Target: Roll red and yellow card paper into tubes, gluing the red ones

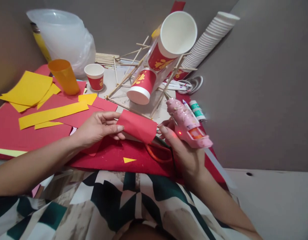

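A curved piece of red paper (137, 126) hangs between my two hands above the table's near edge. My left hand (100, 128) holds its left end, thumb in front and fingers behind. At the right end, my right hand (175, 140) pinches the paper's edge between thumb and finger. Right beside that hand is a pink hot glue gun (186, 120) with a red light lit, its nozzle pointing away from me. Its handle is hidden by the hand, so I cannot tell whether the hand also touches it. Orange-handled scissors (159, 155) lie partly hidden under the paper.
Beyond stands a wooden stick frame (124, 80) with red-and-white paper cups (179, 33) joined on it. A cup stack (211, 36) leans right. At left are yellow paper sheets (31, 86), an orange cup (64, 76), a small paper cup (94, 76) and a plastic bag (61, 36).
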A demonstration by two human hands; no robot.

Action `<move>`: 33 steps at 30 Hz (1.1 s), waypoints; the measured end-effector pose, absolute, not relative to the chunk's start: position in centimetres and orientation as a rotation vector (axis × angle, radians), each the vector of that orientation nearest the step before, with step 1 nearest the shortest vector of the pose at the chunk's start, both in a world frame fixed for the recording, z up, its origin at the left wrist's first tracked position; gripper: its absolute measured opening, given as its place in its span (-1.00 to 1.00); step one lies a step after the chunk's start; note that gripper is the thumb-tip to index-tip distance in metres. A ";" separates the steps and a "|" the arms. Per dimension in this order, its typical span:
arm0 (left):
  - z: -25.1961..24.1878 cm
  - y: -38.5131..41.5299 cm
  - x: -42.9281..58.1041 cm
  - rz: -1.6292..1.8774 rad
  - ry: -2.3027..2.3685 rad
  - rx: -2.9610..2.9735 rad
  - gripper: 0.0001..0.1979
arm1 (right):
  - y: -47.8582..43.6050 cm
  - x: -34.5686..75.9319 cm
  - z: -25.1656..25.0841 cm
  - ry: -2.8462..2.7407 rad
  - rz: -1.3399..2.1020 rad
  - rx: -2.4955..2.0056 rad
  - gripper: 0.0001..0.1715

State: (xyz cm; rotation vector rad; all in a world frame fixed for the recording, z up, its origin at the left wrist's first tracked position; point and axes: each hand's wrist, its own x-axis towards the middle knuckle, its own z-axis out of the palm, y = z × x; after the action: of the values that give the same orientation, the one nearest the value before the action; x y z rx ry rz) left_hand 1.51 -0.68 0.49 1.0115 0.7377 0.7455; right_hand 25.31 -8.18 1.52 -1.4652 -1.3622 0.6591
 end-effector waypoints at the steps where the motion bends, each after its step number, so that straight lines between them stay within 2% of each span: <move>1: 0.5 -0.7 1.5 0.741 0.734 1.004 -0.71 | -8.0 25.1 1.1 -1.325 0.691 -1.465 -0.73; 8: 0.3 -1.0 1.7 0.780 0.779 0.946 -0.68 | -7.8 24.8 -0.3 -1.047 0.908 -1.480 -0.60; 15: 0.5 -1.3 1.8 0.744 0.734 0.990 -0.77 | -8.1 25.3 -0.9 -1.110 0.930 -1.434 -0.67; 21: 0.5 -1.2 1.5 0.552 0.736 0.923 -0.59 | -8.0 26.2 -1.9 -1.278 0.753 -1.377 -0.75; 24: 0.7 -1.0 1.4 0.472 0.713 0.976 -0.62 | -8.0 26.1 -1.8 -1.290 0.705 -1.379 -0.78; 33: 0.7 -0.7 1.7 0.606 0.817 1.022 -0.61 | -8.1 25.9 -1.6 -1.204 0.786 -1.378 -0.75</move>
State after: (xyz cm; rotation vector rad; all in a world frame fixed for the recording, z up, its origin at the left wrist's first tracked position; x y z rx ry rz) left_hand 1.74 -0.74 0.73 1.0223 0.8168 0.6059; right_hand 25.89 -8.11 -1.63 -1.3782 -1.2040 0.7863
